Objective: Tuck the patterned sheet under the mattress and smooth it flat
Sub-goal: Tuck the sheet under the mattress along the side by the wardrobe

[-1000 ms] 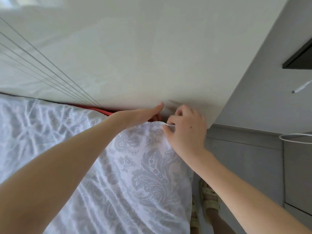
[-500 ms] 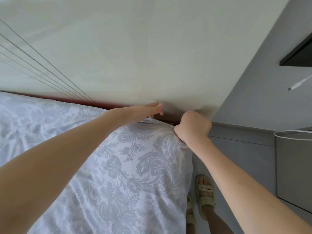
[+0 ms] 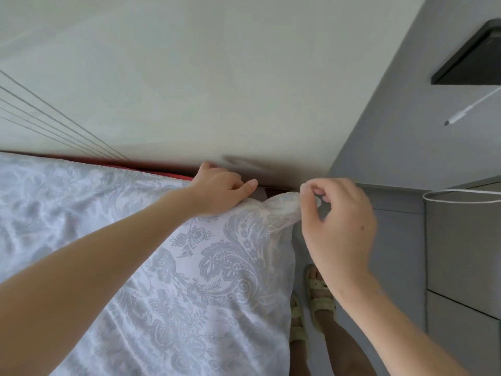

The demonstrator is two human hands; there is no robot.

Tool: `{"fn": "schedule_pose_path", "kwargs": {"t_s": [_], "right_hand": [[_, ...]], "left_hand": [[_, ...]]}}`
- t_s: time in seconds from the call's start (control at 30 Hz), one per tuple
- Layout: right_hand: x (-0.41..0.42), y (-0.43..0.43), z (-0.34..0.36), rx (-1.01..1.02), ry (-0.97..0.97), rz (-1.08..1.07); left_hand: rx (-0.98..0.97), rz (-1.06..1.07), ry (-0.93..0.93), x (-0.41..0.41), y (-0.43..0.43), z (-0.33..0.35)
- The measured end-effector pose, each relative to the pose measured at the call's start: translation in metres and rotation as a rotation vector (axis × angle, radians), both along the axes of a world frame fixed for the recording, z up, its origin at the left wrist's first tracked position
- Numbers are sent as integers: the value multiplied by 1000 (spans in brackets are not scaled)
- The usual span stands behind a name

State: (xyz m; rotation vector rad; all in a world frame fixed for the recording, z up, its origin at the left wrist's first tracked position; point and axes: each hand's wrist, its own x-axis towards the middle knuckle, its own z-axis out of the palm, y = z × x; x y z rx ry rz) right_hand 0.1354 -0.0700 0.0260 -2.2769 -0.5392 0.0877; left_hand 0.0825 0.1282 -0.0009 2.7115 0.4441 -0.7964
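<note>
Right hand [image 3: 339, 226] pinches the bunched corner of the sheet [image 3: 217, 267] between thumb and fingertips, holding it just off the end of the bed. The hand is slightly blurred. The left hand [image 3: 219, 191] lies on the sheet at the same corner, its fingers reaching over the far edge toward the wall [image 3: 244, 77]. Whether they clasp cloth there or only press it cannot be told.

The sheet covers the bed top, hiding the mattress, and it is rumpled at left. Its corner is still loose and not yet tucked. A red strip [image 3: 168, 173] shows along the wall side, and it is unclear whether this is mattress or base.

The step in hand appears to be tucking this corner. To do it well, the right hand would likely draw the pinched corner taut and down, so no slack bunches on top. The left hand would meanwhile pin the cloth flat, or lift the edge enough to let the fold slide under. The gap by the wall looks tight, so flat fingers should feed the cloth in better than a fist. A pull that is too hard risks dragging the wall-side edge back out. The wrinkles at left are best smoothed after the tuck holds.
</note>
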Motion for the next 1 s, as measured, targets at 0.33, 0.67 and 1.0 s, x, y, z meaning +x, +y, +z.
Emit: {"fn": "schedule_pose_path", "kwargs": {"t_s": [0.33,0.67,1.0], "right_hand": [[-30,-1,-41,406,1307,319],[-28,3,-49,412,1280,306],[-32,-7,-51,479,1321,285]], "left_hand": [[88,-202,-171,-1,-2,10],[-365,-119,-295,-9,-37,56],[-151,-261,-203,-7,-34,29]]}}
